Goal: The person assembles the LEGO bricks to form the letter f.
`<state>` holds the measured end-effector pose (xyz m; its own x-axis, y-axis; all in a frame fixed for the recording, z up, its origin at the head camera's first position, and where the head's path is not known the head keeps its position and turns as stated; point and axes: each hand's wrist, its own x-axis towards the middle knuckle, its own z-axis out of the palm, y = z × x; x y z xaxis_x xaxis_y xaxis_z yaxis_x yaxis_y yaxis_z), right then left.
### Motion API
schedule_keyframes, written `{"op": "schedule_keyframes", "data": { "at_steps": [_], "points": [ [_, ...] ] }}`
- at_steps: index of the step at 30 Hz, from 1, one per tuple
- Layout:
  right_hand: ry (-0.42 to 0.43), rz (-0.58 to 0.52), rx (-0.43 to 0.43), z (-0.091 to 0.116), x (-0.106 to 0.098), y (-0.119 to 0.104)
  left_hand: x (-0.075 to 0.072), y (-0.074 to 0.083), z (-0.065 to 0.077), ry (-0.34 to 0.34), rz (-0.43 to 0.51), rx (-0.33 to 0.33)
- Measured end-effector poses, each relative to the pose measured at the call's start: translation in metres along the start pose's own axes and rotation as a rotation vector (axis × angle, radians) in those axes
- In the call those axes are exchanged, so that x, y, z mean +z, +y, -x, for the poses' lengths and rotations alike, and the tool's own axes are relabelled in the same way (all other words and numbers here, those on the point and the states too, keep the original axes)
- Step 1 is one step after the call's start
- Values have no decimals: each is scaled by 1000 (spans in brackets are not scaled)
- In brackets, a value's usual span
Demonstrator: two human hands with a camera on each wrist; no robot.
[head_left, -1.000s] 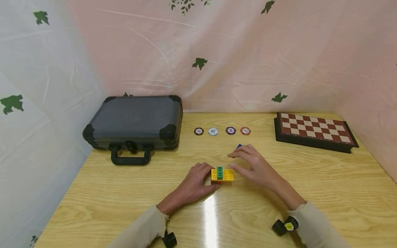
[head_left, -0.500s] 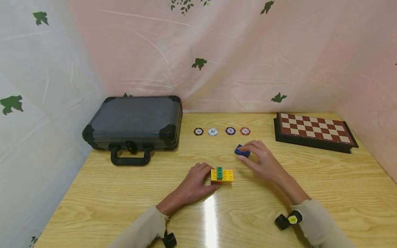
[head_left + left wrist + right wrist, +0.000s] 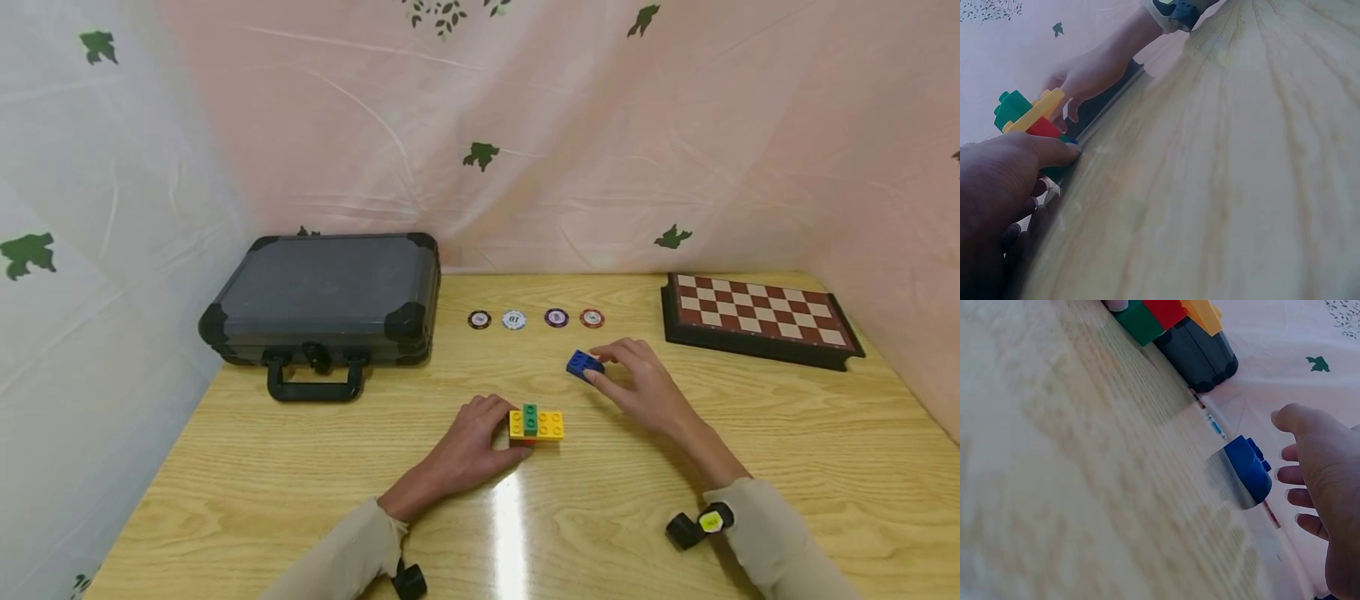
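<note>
My left hand (image 3: pixel 467 446) grips a small stack of toy bricks (image 3: pixel 551 425) on the table, thumb in front and fingers behind. From the right wrist view its lowest brick is green (image 3: pixel 1138 324), with red (image 3: pixel 1165 311) over it and a longer yellow one (image 3: pixel 1204 315) above. A narrow green brick (image 3: pixel 530 419) caps it. Farther back and to the right lies a single blue brick (image 3: pixel 581 363) with a rounded end. Over that end my right hand (image 3: pixel 643 396) hovers, thumb and fingers parted; a gap shows between fingers and brick in the right wrist view.
A dark grey case (image 3: pixel 330 283) with a black handle (image 3: pixel 315 389) stands at the back left. Several poker chips lie in a row behind the blue brick, among them a red one (image 3: pixel 592 318). A checkered board (image 3: pixel 761 308) sits at the back right, before the cloth backdrop (image 3: pixel 570 125).
My right hand has moved away from the stack, back and right to the blue brick, which was mostly hidden behind it before. The left hand and the stack have stayed put.
</note>
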<state>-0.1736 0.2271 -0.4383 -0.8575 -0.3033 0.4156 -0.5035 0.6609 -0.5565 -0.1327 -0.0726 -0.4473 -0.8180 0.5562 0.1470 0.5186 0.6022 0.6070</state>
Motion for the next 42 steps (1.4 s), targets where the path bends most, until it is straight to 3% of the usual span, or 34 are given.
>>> {"op": "schedule_keyframes", "data": {
  "at_steps": [12, 42],
  "points": [
    [-21, 32, 79, 1, 3, 7, 0, 1, 0, -1, 0, -5],
    [-49, 79, 95, 1, 11, 10, 0, 1, 0, -1, 0, -5]
  ]
}}
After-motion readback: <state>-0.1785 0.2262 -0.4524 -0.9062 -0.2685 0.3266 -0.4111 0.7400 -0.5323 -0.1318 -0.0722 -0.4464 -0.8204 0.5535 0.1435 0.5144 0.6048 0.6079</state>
